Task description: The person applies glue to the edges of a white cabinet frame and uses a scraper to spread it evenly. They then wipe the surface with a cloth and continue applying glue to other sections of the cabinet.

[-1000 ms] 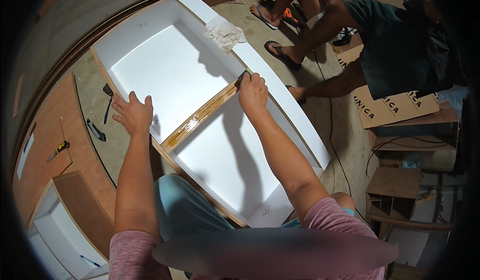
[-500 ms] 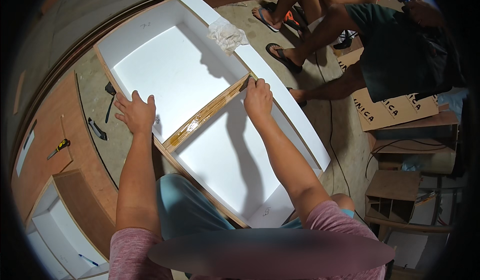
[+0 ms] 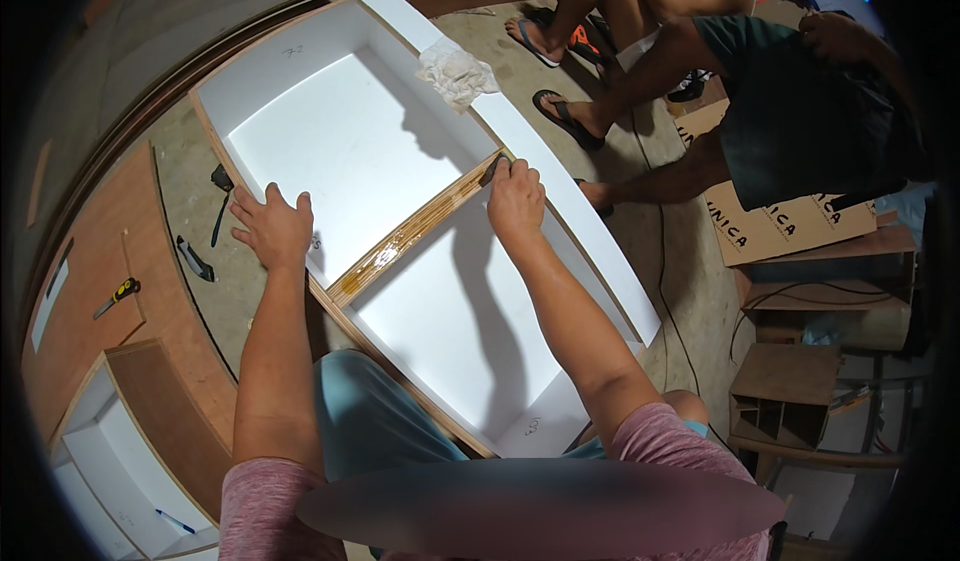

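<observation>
A wooden box point(image 3: 232, 156) with a white lining lies in front of me, split by a divider point(image 3: 415, 229) running across it. Glossy amber glue point(image 3: 388, 252) coats part of the divider's bare layered edge. At the far right end of that edge, my right hand point(image 3: 517, 197) grips a small dark flat piece point(image 3: 489, 171), mostly covered by the fingers and pressed to the wood. My left hand point(image 3: 272, 229) rests with fingers spread on the box's left rim. A long white panel point(image 3: 560, 196) runs along the right side, with a crumpled whitish rag point(image 3: 455, 76) on it.
Left of the box lie a utility knife point(image 3: 195, 259), a dark tape measure point(image 3: 221, 178) and a yellow-black cutter point(image 3: 118, 299) on a board. A second box point(image 3: 125, 451) holds a blue pen. Two people sit at the upper right; a cable point(image 3: 662, 281) crosses the floor beside cardboard point(image 3: 790, 223).
My hands stay almost where they were, the right one still at the divider's far end. The nearer seated person's hand at the upper right has shifted slightly downward.
</observation>
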Tool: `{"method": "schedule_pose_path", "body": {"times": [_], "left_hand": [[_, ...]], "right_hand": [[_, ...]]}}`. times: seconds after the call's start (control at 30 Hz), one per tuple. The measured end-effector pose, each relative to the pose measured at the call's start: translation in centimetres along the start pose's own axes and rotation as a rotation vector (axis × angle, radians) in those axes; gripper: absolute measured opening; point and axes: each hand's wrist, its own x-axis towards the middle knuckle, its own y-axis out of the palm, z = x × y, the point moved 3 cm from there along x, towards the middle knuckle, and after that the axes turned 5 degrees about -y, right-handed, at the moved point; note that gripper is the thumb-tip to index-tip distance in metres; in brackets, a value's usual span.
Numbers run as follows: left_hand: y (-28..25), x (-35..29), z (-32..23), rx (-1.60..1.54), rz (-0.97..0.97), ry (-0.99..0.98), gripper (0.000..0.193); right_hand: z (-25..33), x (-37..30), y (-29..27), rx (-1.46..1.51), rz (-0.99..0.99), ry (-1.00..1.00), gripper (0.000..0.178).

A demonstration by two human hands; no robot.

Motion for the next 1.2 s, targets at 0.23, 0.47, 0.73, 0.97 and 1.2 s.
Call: {"method": "schedule_pose_path", "body": {"times": [0.23, 0.47, 0.73, 0.97, 1.2], "left_hand": [[0.1, 0.0, 0.0, -0.005, -0.009, 0.000, 0.058], [0.1, 0.1, 0.1, -0.009, -0.006, 0.003, 0.058], [0.0, 0.1, 0.1, -0.022, -0.003, -0.004, 0.057], [0.2, 0.1, 0.1, -0.029, -0.010, 0.002, 0.057], [0.2, 0.1, 0.4, -0.021, -0.019, 0.006, 0.057]], "right_hand": [[0.1, 0.4, 0.6, 0.018, 0.022, 0.017, 0.012], [0.2, 1.3, 0.5, 0.018, 0.042, 0.026, 0.011], [0.4, 0.9, 0.7, 0.027, 0.055, 0.045, 0.015], [-0.1, 0.7, -0.2, 0.051, 0.080, 0.075, 0.021], [0.4, -0.8, -1.3, 0.203, 0.133, -0.012, 0.037]]}}
